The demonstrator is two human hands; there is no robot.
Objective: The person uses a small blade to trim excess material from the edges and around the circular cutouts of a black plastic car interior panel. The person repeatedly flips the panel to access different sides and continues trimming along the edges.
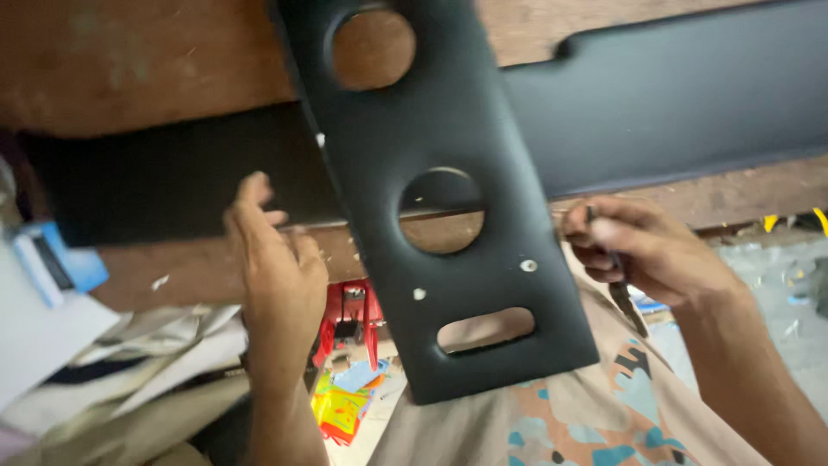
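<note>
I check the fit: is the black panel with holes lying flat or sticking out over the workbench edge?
Sticking out: the black panel overhangs the wooden workbench edge.

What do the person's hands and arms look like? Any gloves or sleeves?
No gloves, and no sleeves in view. The left hand and right hand are bare, and both forearms are bare too. No rings, watch or bracelets show. Below them is a beige garment with blue and orange patches.

panel (448, 129): matte black, two pale dots near lower end | long board (673, 95): black | tabletop (129, 60): reddish-brown wood | clamp (349, 324): red | wrappers (341, 410): yellow, red, blue | shirt (604, 406): tan, blue and orange blotches | box (60, 263): blue, white | cloth (164, 345): off-white
</note>
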